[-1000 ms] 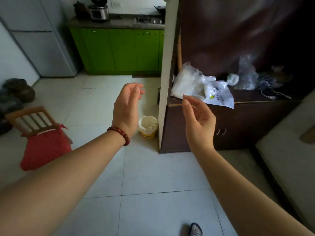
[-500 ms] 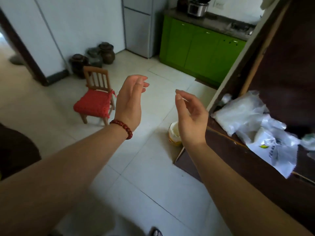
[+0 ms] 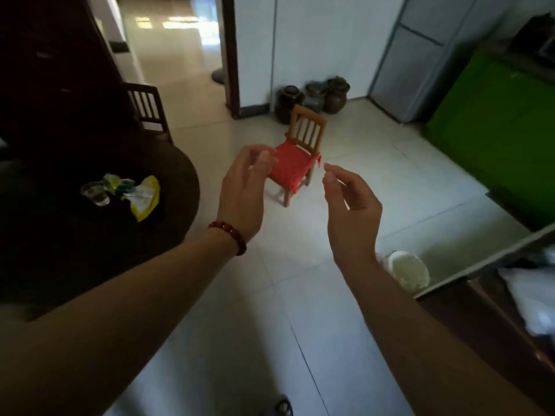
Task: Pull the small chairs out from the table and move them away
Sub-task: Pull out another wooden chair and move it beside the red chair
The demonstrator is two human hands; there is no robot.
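Note:
A small wooden chair with a red seat cushion (image 3: 295, 163) stands alone on the tiled floor, apart from the table. A dark round table (image 3: 168, 181) fills the left side. Behind it, a dark small chair (image 3: 148, 109) is tucked against its far edge. My left hand (image 3: 244, 190), with a red bead bracelet at the wrist, is raised in front of me, fingers loosely apart, holding nothing. My right hand (image 3: 350, 202) hovers beside it, also empty with fingers apart. Both hands are well short of the red chair.
On the table lie a glass cup (image 3: 96, 193) and a crumpled yellow wrapper (image 3: 141, 196). Three dark jars (image 3: 312, 96) sit by the wall behind the red chair. A pale bucket (image 3: 408, 270) stands near a dark cabinet (image 3: 480, 319). Green cupboards (image 3: 495, 130) run along the right.
My view has swung left: the table and dark chair came into sight, and the red chair now sits centre. Both hands stay raised and empty.

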